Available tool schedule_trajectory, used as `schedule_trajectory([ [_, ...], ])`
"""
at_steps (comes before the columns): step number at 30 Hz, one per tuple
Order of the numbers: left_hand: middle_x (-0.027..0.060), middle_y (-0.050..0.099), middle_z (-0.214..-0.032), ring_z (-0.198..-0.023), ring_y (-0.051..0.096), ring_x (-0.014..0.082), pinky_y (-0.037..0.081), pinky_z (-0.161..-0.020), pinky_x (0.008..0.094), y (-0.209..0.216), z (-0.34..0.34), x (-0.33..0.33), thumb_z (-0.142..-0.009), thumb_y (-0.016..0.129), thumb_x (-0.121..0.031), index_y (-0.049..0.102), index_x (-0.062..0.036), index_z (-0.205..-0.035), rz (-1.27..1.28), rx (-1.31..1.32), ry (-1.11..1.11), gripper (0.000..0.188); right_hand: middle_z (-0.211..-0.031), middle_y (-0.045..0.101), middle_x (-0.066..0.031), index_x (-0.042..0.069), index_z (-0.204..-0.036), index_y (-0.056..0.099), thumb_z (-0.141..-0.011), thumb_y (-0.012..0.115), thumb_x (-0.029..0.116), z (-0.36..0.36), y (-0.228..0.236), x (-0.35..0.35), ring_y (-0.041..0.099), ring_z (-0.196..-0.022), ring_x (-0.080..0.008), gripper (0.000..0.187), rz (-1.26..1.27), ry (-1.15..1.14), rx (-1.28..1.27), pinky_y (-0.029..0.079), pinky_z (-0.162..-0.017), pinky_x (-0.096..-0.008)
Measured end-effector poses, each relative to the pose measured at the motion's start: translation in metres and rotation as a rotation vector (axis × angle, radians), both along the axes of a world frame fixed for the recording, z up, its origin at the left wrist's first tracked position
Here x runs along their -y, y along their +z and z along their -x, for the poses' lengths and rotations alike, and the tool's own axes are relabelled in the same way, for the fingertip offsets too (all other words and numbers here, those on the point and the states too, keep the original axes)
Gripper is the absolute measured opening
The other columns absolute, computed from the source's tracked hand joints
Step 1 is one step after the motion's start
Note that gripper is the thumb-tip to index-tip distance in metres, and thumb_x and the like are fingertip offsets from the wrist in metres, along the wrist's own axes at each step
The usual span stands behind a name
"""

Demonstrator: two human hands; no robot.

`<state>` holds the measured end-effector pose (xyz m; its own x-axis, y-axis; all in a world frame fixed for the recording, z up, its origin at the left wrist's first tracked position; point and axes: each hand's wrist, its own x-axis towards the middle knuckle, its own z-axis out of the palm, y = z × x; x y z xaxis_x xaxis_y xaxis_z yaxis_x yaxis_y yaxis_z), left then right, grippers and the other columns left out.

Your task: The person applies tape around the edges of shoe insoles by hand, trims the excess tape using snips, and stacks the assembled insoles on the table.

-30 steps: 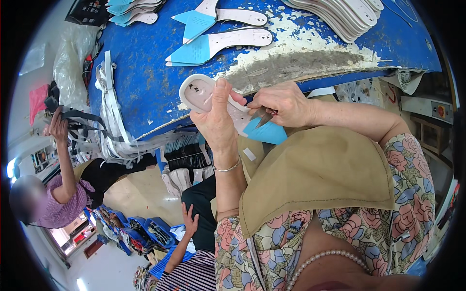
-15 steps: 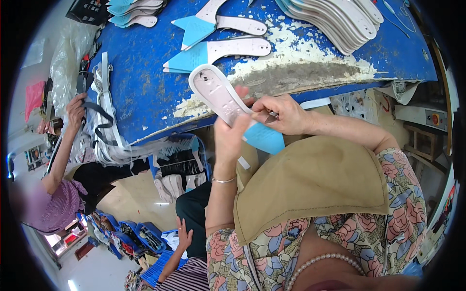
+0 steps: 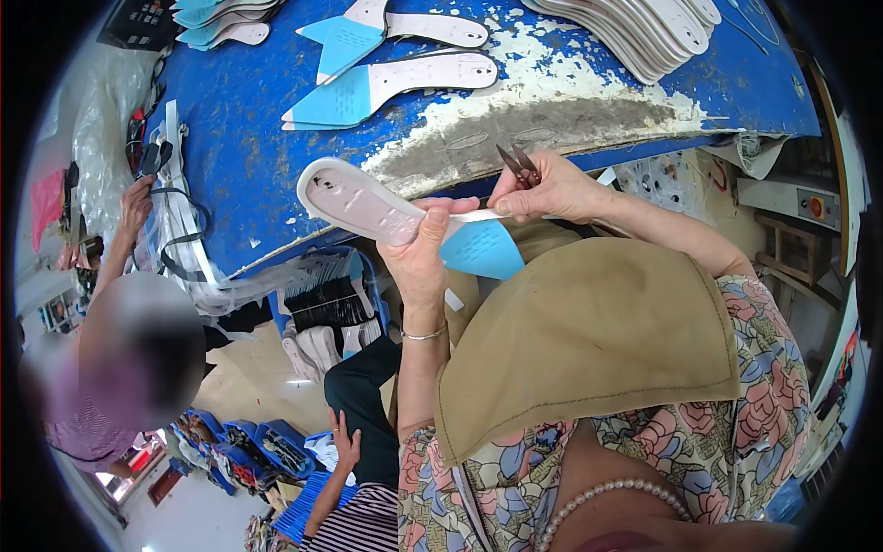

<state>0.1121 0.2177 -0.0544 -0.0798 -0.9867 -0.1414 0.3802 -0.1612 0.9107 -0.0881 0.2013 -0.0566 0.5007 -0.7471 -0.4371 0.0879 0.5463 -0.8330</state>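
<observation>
Two hands: both busy just below the near edge of the blue worktop (image 3: 276,175).
Left hand (image 3: 418,253): grip clamped on a pale insole (image 3: 363,201) with a blue heel piece (image 3: 483,250), held up in front of the worktop edge.
Right hand (image 3: 552,189): grip closed around small snips (image 3: 518,166), touching the insole's thin edge.
On the worktop: more insoles (image 3: 405,78), a stacked row (image 3: 635,28), dried white glue (image 3: 561,97).

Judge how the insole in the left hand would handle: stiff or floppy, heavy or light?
The insole sticks out past the left hand without drooping, so probably fairly stiff. Thin and flat, pinched near one end, it looks light. The right hand holds small snips beside it.
</observation>
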Motion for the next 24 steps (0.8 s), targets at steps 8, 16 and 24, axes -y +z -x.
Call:
schedule_trajectory([
  [8, 0.0119, 0.067, -0.082, -0.072, 0.064, 0.0154, 0.052, -0.065, 0.0272, 0.054, -0.031, -0.003, -0.082, 0.061, -0.003, 0.065, 0.0055, -0.086, -0.067, 0.120, -0.029, 0.011, -0.065, 0.050, 0.0011, 0.006, -0.075, 0.050, -0.080, 0.066, 0.016, -0.048, 0.023, -0.023, 0.043, -0.055, -0.0047, 0.019, 0.091, -0.063, 0.018, 0.031, -0.047, -0.0200],
  [16, 0.0060, 0.065, -0.076, -0.070, 0.061, 0.0107, 0.050, -0.064, 0.0261, 0.105, -0.060, -0.021, -0.073, 0.068, -0.007, 0.063, 0.0016, -0.078, 0.075, 0.216, -0.078, 0.011, -0.058, 0.052, -0.0011, 0.005, -0.084, 0.050, -0.083, 0.059, 0.010, -0.068, 0.052, -0.054, 0.047, -0.049, -0.0070, 0.011, 0.175, -0.144, -0.076, 0.036, -0.046, -0.0215],
  [24, 0.0123, 0.066, -0.077, -0.072, 0.064, 0.0168, 0.053, -0.065, 0.0317, 0.177, -0.146, 0.012, -0.079, 0.064, -0.009, 0.062, 0.0020, -0.086, 0.099, 0.124, 0.271, 0.013, -0.073, 0.060, -0.0075, 0.000, -0.097, 0.053, -0.068, 0.066, -0.002, -0.003, 0.129, -0.029, 0.062, -0.063, -0.0144, 0.032, 0.236, 0.143, -0.300, 0.050, -0.053, -0.0254],
])
